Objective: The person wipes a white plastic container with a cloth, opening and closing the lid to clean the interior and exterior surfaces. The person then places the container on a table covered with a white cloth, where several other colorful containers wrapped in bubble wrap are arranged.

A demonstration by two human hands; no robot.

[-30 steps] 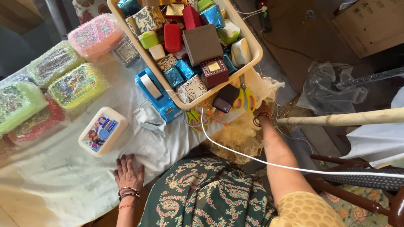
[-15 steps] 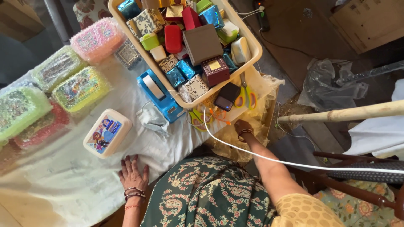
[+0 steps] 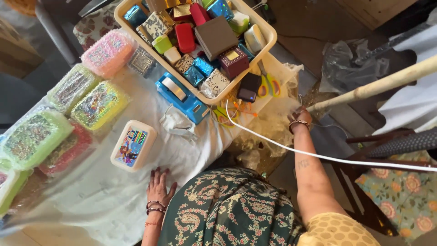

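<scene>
Reaching farther down with right hand (image 3: pixel 301 117) into plastic wrap (image 3: pixel 268 123) off table edge, fingers hidden; resting left hand (image 3: pixel 159 186) flat, fingers spread, on cloth (image 3: pixel 91 191).

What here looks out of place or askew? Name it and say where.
The beige basket of small boxes sits tilted, overhanging the table's right edge. A white cord trails loose across the gap, past the right hand. The left hand rests flat on the cloth.

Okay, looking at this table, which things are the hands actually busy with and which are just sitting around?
In hand:
left hand flat on the white plastic sheet, near the cream lunch box
right hand down in the clear wrapping film

Lying about:
basket of small boxes
blue tape dispenser
wrapped boxes
white cable
</scene>
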